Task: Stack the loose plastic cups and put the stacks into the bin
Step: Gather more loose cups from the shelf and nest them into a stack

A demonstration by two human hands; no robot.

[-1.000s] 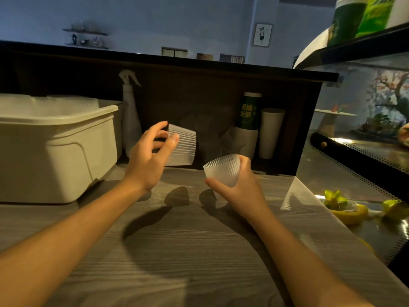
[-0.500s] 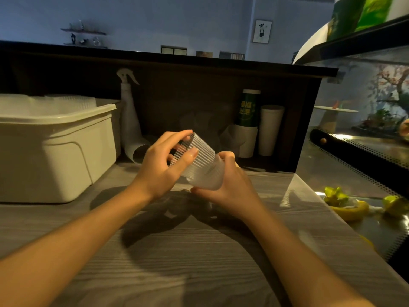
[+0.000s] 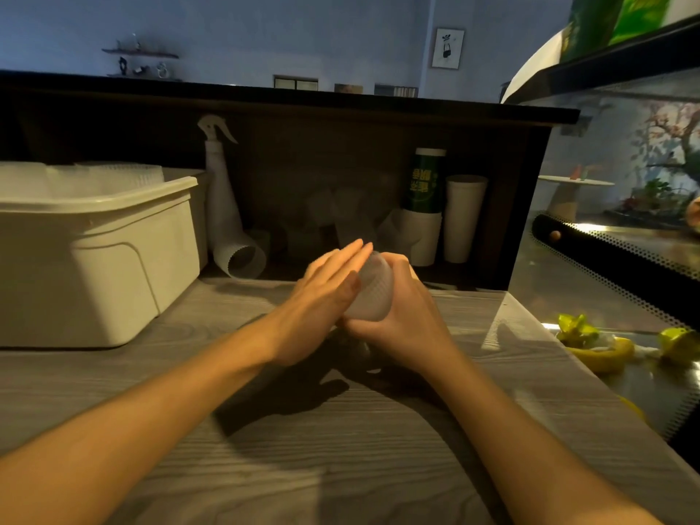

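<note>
Two ribbed clear plastic cups, nested into one stack (image 3: 373,291), are held above the wooden counter between my hands. My right hand (image 3: 401,316) grips the stack from the right and below. My left hand (image 3: 325,297) lies flat against the stack's left end, fingers straight, pressing it. The cream plastic bin (image 3: 98,259) stands on the counter at the left, with pale cups showing above its rim. One more ribbed cup stack (image 3: 242,259) lies on its side at the back, beside the bin.
A white spray bottle (image 3: 217,176) stands behind the lying cups. Tall paper cups (image 3: 464,217) and a green cup stack (image 3: 424,180) stand in the dark recess. Right of the counter (image 3: 341,449) runs a steel surface with lemon peels (image 3: 602,350).
My hands came together. The cup in my left hand went into the cup in my right hand, and my left hand flattened against the stack.
</note>
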